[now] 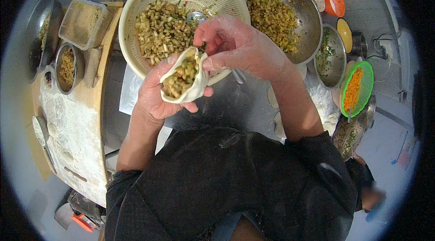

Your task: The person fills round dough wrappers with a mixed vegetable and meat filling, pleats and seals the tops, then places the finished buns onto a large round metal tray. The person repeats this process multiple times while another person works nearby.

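My left hand point(153, 95) cups a round of dough point(204, 83) bent up around a chopped vegetable filling point(181, 78). The dough's top is unsealed, so the filling shows. My right hand point(238, 45), dusted with flour, pinches the dough's upper right edge between thumb and fingers. Behind both hands stands a large cream plastic colander point(127, 13), part full of diced vegetable filling point(163, 30). A metal spoon point(196, 16) rests in that filling. My right hand hides part of the colander and spoon.
A steel bowl point(307, 30) of similar filling stands right of the colander. Further right are a bowl point(334, 67) with chopped greens and a green basket point(367, 88) of orange shreds. Left is a floured wooden board point(78, 118) with a rolling pin point(75, 174). Another person point(362, 176) is at lower right.
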Demonstrator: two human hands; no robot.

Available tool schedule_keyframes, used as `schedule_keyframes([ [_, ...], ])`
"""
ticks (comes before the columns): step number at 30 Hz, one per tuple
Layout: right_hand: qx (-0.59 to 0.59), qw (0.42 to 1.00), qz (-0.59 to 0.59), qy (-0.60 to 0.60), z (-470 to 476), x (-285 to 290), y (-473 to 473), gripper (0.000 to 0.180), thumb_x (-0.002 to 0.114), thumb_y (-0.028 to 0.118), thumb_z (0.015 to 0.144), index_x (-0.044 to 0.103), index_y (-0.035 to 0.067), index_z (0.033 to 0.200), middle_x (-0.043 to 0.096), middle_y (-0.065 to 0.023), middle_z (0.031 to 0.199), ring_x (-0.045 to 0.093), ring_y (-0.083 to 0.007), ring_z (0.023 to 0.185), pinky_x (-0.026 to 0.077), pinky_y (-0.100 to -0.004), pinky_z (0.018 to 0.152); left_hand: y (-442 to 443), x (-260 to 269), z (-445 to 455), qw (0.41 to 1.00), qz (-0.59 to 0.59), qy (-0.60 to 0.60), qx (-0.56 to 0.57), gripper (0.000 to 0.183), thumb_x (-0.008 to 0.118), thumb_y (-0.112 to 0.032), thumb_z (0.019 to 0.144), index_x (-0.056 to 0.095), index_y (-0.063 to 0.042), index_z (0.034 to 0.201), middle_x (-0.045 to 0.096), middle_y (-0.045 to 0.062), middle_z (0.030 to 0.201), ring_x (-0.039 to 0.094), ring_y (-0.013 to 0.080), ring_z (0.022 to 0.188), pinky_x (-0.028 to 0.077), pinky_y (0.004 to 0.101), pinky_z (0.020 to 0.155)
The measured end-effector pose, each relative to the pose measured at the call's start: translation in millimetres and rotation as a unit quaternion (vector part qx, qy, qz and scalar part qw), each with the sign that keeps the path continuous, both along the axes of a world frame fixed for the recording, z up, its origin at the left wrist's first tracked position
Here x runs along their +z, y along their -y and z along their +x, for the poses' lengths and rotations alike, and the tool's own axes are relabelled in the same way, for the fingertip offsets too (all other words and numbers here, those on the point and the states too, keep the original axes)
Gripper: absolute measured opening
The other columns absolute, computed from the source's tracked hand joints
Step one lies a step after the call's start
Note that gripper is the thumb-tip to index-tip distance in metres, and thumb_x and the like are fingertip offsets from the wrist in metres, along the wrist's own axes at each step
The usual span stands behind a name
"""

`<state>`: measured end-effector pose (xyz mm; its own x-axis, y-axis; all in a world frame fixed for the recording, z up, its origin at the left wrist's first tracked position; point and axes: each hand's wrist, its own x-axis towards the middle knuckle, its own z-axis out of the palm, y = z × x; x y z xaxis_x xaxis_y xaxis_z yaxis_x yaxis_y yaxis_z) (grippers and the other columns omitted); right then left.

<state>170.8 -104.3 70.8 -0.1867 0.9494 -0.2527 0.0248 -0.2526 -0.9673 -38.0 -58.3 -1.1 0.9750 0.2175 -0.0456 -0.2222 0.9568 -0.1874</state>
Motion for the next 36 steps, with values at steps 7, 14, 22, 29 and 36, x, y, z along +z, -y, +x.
schedule_keyframes([
  [7, 0.041, 0.998, 0.036, -0.019, -4.7, 13.7, 17.8, 0.026, 0.071, 0.001, 0.072, 0.051, 0.006, 0.087, 0.055, -0.0056, 0.097, 0.053, -0.0105, 0.084, 0.044, -0.024, 0.074, 11.8, 22.6, -10.3, 0.999, -0.038, -0.032, -0.015, 0.056, 0.041, -0.035, 0.096, 0.03, 0.003, 0.135, 0.042, 0.034, 0.126, 0.046, 0.0598, 0.107, 0.054, 0.0632, 0.067],
  [14, -0.006, 0.95, 0.313, 0.002, -14.6, 21.6, 41.0, 0.027, 0.071, -0.004, 0.072, 0.05, 0.006, 0.086, 0.056, -0.0099, 0.101, 0.058, -0.0152, 0.087, 0.048, -0.0282, 0.072, 29.6, 58.4, -11.3, 0.993, -0.076, -0.073, 0.044, 0.059, 0.039, -0.039, 0.096, 0.031, 0.002, 0.136, 0.045, 0.031, 0.125, 0.05, 0.0545, 0.107, 0.054, 0.0636, 0.067],
  [22, -0.043, 0.944, 0.326, 0.038, -12.3, 39.7, 61.4, 0.023, 0.07, -0.002, 0.073, 0.051, 0.005, 0.084, 0.057, -0.0112, 0.092, 0.06, -0.0156, 0.078, 0.05, -0.0271, 0.056, 42.1, 93.5, -5.0, 0.979, 0.152, -0.133, 0.016, 0.049, 0.041, -0.032, 0.097, 0.037, 0.004, 0.13, 0.05, 0.03, 0.118, 0.056, 0.0468, 0.104, 0.059, 0.0545, 0.063],
  [29, -0.041, 0.93, 0.365, 0.009, -16.0, 38.2, 63.1, 0.032, 0.07, -0.006, 0.072, 0.05, 0.005, 0.094, 0.057, -0.0116, 0.093, 0.059, -0.0172, 0.083, 0.049, -0.0284, 0.068, 43.0, 117.6, -8.8, 0.968, 0.178, -0.165, 0.063, 0.062, 0.038, -0.041, 0.097, 0.029, 0.007, 0.135, 0.046, 0.028, 0.125, 0.054, 0.0446, 0.11, 0.053, 0.0612, 0.077],
  [36, -0.058, 0.859, 0.491, 0.131, -20.5, 50.5, 67.2, 0.033, 0.071, -0.004, 0.071, 0.049, 0.007, 0.093, 0.059, -0.0128, 0.097, 0.061, -0.0222, 0.085, 0.047, -0.0362, 0.077, 51.7, 124.4, -11.7, 0.965, 0.174, -0.138, 0.137, 0.059, 0.053, -0.013, 0.087, 0.027, 0.004, 0.137, 0.04, 0.031, 0.13, 0.047, 0.05, 0.115, 0.047, 0.0632, 0.087],
])
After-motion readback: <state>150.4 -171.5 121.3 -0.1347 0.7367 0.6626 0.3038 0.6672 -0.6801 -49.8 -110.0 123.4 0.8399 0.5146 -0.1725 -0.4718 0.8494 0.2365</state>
